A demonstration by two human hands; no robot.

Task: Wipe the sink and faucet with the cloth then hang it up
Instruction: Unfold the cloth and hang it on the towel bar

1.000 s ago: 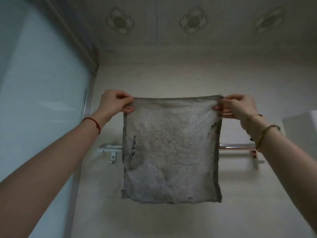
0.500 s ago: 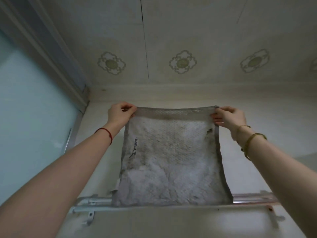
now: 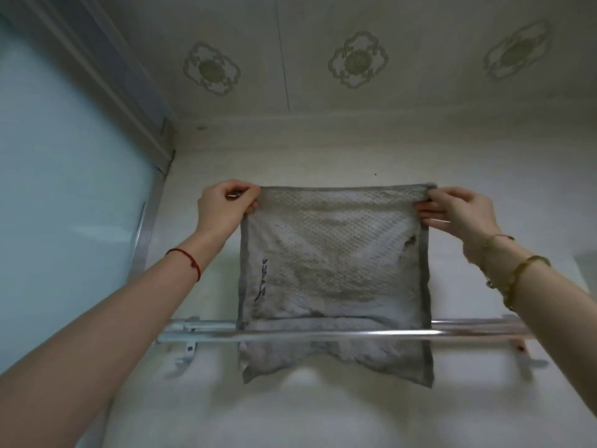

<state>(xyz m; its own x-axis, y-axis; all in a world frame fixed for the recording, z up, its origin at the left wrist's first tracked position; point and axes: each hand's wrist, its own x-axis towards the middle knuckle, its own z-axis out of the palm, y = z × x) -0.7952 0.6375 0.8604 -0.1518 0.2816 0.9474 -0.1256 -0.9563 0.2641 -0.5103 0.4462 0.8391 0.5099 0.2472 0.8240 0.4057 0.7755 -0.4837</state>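
Observation:
A grey, stained square cloth (image 3: 332,257) is stretched out flat in front of the wall. My left hand (image 3: 223,205) pinches its top left corner and my right hand (image 3: 458,208) pinches its top right corner. The cloth's lower part passes behind the front bar of a metal towel rail (image 3: 323,334), and its bottom edge hangs below the bars. Sink and faucet are out of view.
The rail is mounted on a white wall by brackets (image 3: 189,345) at each end. A frosted glass panel with a metal frame (image 3: 64,221) stands on the left. A patterned ceiling (image 3: 355,59) is close overhead.
The cloth has come down behind the rail's front bar, so its bottom edge now hangs below the bars. Both hands keep pinching the top corners.

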